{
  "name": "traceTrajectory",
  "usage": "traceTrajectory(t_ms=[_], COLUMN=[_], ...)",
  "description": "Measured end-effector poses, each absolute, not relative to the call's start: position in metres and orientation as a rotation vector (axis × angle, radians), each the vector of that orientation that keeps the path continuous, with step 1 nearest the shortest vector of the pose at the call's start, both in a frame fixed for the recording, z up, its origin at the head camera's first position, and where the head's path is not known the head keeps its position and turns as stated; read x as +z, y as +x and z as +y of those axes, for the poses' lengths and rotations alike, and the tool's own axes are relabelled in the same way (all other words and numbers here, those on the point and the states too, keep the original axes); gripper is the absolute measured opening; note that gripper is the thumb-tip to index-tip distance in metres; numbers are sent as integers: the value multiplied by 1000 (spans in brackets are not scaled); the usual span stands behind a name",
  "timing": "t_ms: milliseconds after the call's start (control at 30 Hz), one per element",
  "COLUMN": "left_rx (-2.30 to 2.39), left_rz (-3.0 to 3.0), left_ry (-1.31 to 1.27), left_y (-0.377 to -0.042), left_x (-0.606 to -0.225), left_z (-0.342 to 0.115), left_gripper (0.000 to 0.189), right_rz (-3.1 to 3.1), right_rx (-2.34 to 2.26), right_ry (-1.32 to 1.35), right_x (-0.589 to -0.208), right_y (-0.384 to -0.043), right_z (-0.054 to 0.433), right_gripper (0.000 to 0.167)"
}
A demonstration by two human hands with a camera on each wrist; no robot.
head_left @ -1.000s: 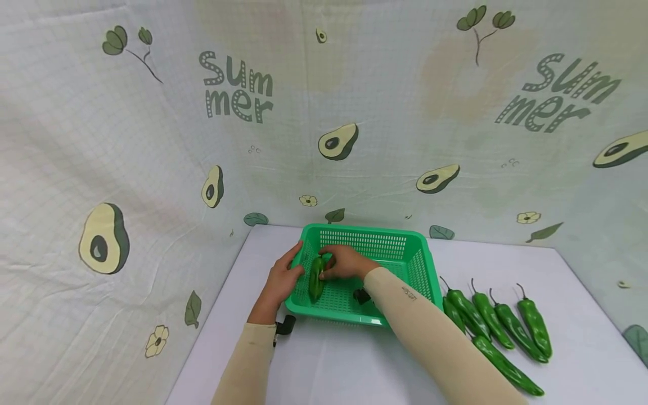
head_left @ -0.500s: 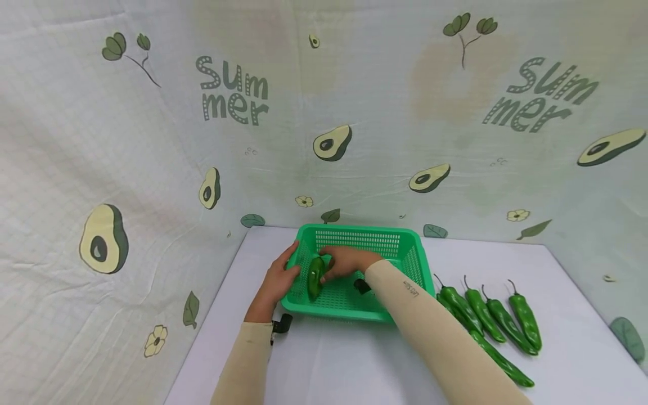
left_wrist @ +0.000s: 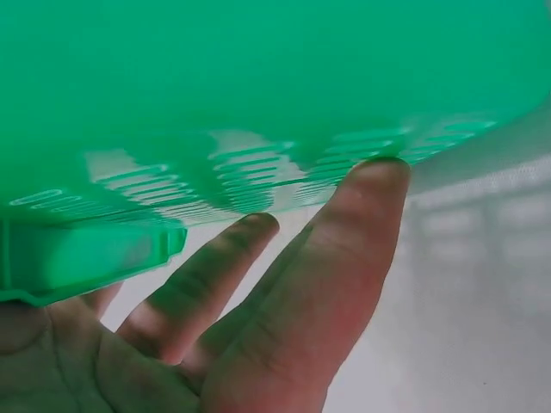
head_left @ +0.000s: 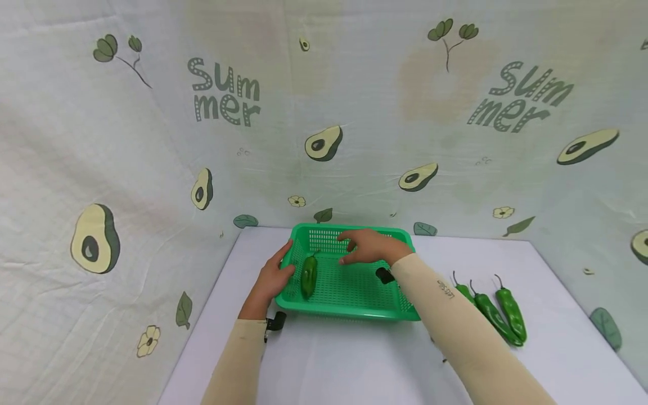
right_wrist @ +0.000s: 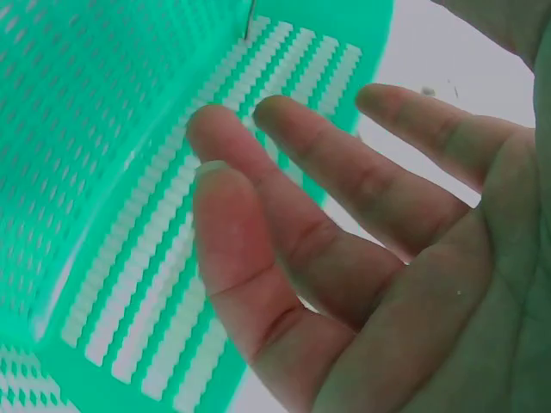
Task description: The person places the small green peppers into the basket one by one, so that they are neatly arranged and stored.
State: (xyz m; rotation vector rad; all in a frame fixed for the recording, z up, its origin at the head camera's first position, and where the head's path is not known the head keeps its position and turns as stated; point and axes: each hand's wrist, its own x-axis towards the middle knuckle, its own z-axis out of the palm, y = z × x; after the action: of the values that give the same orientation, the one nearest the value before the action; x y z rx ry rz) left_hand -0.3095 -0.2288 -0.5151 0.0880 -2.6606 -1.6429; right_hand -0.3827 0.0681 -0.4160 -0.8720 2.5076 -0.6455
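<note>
First, two beige sleeves [head_left: 233,360]: smooth, close-fitting, small dark lettering on the right one. Next, a smooth, pale table [head_left: 334,360], bearing glossy green peppers [head_left: 511,312] at the right: long, tapered, thin-stemmed, one partly hidden by the right sleeve. Left hand [head_left: 268,281]: fingers straight and spread, laid along the outer left side of the basket [head_left: 344,311]. Basket: bright green plastic, rectangular, rounded corners, perforated walls and floor, solid rim. Inside, one shiny, curved pepper [head_left: 309,277], lying beside the left wall, stem pointing away. Right hand [head_left: 376,246]: above the basket, apart from that pepper, fingers spread and gently bent, thumb clear of the index finger. Farthest, creased white cloth [head_left: 364,185], printed with avocados, leaves, flowers and "summer".
</note>
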Motion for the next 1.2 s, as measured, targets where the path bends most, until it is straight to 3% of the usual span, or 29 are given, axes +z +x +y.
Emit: traceTrajectory(t_ms=[267,533,1200], left_rx=[-1611,-1666,-1654], left_rz=[-2689,-2707,-2727], left_ry=[98,78,93], left_y=[-308,-307,-296], left_x=[-513,-508,-506], left_z=[-231,-232,-236], left_gripper=[75,76,76], right_rz=[2646,2713,2938], right_rx=[-781,-858,-748], right_ry=[-923,-790,-423], right_x=[-405,-400,-462], right_y=[-373,-354,-297], right_z=[126,192,346], right_gripper=[65,66,66])
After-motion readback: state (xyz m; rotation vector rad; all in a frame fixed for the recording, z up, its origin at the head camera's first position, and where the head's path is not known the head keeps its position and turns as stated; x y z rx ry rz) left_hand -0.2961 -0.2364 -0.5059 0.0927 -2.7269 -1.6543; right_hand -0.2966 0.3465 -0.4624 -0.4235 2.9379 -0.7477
